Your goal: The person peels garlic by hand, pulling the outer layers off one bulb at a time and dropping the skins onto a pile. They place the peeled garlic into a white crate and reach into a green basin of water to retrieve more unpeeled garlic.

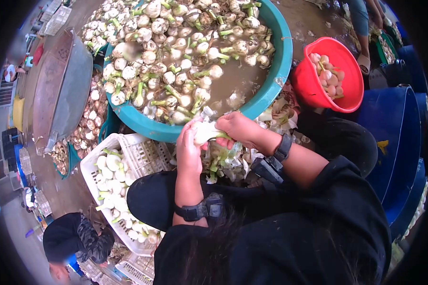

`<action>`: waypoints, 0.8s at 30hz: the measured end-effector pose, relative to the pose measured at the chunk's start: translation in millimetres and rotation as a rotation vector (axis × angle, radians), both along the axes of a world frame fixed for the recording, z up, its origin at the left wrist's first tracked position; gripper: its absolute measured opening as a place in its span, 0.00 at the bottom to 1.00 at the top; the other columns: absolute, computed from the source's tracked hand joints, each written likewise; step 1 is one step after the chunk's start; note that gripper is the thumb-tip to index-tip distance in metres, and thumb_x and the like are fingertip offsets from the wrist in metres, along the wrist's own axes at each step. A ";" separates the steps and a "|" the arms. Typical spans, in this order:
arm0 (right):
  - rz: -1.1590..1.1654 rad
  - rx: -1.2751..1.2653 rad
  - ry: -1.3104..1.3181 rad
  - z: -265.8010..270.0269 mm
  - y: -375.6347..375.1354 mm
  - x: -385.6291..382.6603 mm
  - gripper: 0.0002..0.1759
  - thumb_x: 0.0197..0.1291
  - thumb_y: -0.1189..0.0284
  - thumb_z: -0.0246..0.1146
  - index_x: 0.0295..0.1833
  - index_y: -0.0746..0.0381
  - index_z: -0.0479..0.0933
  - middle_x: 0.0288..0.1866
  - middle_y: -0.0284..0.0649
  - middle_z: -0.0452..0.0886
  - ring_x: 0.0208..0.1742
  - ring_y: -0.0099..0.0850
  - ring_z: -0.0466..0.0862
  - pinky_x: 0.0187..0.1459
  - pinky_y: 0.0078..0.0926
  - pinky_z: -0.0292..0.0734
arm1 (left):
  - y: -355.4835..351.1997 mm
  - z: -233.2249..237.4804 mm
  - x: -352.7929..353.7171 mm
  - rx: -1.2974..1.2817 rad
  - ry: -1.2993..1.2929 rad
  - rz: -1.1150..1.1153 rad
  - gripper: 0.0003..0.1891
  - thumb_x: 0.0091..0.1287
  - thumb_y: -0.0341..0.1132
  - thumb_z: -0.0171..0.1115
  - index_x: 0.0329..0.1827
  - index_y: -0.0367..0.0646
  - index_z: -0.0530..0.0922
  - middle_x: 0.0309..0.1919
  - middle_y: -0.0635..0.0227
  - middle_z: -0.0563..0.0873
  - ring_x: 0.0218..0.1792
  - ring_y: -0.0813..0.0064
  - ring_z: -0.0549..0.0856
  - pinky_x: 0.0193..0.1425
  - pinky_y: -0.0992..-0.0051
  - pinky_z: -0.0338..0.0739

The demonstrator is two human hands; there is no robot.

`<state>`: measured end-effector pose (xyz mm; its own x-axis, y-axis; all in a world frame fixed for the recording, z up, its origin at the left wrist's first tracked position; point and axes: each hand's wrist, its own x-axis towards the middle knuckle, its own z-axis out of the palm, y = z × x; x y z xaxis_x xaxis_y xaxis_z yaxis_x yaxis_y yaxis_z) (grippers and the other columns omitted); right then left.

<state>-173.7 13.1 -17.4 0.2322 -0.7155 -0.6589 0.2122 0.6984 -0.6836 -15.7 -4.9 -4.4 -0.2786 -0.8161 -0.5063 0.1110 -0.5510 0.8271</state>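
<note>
A whitish garlic bulb (205,133) with a green stem is held between my hands, just past the near rim of a teal tub (150,128). My left hand (189,147) closes around the bulb end. On the stem side, my right hand (242,129) has its fingers bent against the bulb and stem. Many soil-marked garlic bulbs (176,78) with cut green stems float in the tub's brown water. Loose peelings (230,161) lie below my hands. At my left knee, a white crate (89,166) holds clean white bulbs (111,178).
A red basin (311,88) with pinkish bulbs stands right of the tub. Blue barrels (390,142) line the right side. A metal wheelbarrow-like trough (71,90) is at the left. One person (76,237) bends at lower left; another person's leg (361,28) shows at upper right.
</note>
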 end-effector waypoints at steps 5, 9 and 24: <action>0.074 -0.614 0.679 13.0 11.1 1.6 0.12 0.58 0.70 0.59 0.30 0.68 0.78 0.24 0.36 0.79 0.27 0.24 0.79 0.28 0.21 0.72 | 5.7 17.0 -6.8 -0.371 -0.184 -0.239 0.20 0.62 0.31 0.51 0.58 0.36 0.68 0.48 0.64 0.76 0.45 0.80 0.76 0.44 0.80 0.71; -0.251 -0.029 -0.139 -19.2 -1.0 0.0 0.09 0.61 0.71 0.56 0.34 0.66 0.77 0.28 0.32 0.79 0.26 0.22 0.77 0.29 0.19 0.72 | 8.5 23.9 -5.6 -0.928 -0.632 -0.447 0.24 0.52 0.18 0.58 0.55 0.37 0.72 0.54 0.55 0.75 0.56 0.68 0.74 0.58 0.72 0.68; 0.459 -0.749 0.619 64.4 53.1 -26.4 0.22 0.52 0.64 0.66 0.51 0.63 0.75 0.32 0.36 0.79 0.33 0.22 0.78 0.36 0.24 0.73 | -4.6 -2.9 30.0 0.105 0.412 0.488 0.12 0.66 0.37 0.53 0.47 0.40 0.71 0.37 0.67 0.80 0.39 0.75 0.80 0.42 0.74 0.78</action>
<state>-200.1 66.3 47.0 0.3581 -0.9154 -0.1839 -0.4941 -0.0186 -0.8692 14.3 -9.4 -7.3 -0.0768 -0.8503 -0.5207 0.6661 -0.4324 0.6078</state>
